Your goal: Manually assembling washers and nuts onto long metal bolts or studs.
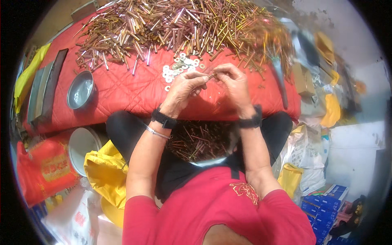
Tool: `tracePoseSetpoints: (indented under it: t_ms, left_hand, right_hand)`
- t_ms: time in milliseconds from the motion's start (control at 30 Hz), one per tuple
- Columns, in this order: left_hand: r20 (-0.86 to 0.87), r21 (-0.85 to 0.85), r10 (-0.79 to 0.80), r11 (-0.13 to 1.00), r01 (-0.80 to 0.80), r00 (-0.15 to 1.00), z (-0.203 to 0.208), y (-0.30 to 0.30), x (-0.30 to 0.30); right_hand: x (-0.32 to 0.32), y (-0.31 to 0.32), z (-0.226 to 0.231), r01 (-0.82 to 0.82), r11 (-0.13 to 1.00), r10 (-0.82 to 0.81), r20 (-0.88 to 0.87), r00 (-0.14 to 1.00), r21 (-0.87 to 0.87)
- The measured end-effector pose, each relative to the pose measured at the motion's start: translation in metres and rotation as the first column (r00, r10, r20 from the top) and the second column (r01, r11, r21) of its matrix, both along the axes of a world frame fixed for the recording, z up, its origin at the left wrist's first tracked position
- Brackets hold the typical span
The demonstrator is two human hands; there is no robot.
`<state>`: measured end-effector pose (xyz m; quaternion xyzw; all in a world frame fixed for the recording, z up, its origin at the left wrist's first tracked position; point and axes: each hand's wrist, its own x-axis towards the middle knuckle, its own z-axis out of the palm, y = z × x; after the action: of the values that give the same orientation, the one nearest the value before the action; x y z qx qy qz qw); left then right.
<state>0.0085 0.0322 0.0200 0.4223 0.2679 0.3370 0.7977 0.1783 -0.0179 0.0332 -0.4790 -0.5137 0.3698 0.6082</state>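
My left hand (187, 90) and my right hand (235, 86) meet above the front of a red quilted cover (134, 96). Between their fingertips is a short brass-coloured bolt (212, 76), partly hidden by the fingers. Both hands are closed in a pinch on it, one at each end. Just beyond my left hand lies a loose cluster of flat, round metal washers (167, 74). Farther back spreads a big heap of long, thin metal bolts and sleeves (163, 28), yellowish and pinkish in tint.
Left on the cover sits a grey metal bowl (80, 92). Between my legs is a container full of bolts (200, 141). At the right lies a dark, long tapered thing (281, 81). Yellow bags (107, 167), a red bag (49, 167) and blue boxes (326, 208) flank me.
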Motion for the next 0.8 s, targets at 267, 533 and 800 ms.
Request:
tracePoseSetpoints:
  t_ms: [267, 533, 800]
  left_hand:
    - [-0.149, 0.191, 0.035, 0.982, -0.006, 0.988, -0.002, 0.000, 0.003]
    - [-0.139, 0.168, 0.039, 0.986, -0.015, 0.990, -0.007, 0.004, 0.000]
    - [-0.121, 0.157, 0.026, 0.988, -0.006, 0.992, -0.006, 0.004, -0.002]
  right_hand:
    - [0.019, -0.003, 0.015, 0.053, 0.998, -0.019, 0.751, 0.660, -0.021]
    - [0.004, 0.000, 0.014, 0.026, 0.988, -0.112, 0.593, 0.797, 0.152]
    - [-0.006, -0.004, 0.026, 0.100, 0.993, -0.118, 0.554, 0.824, 0.062]
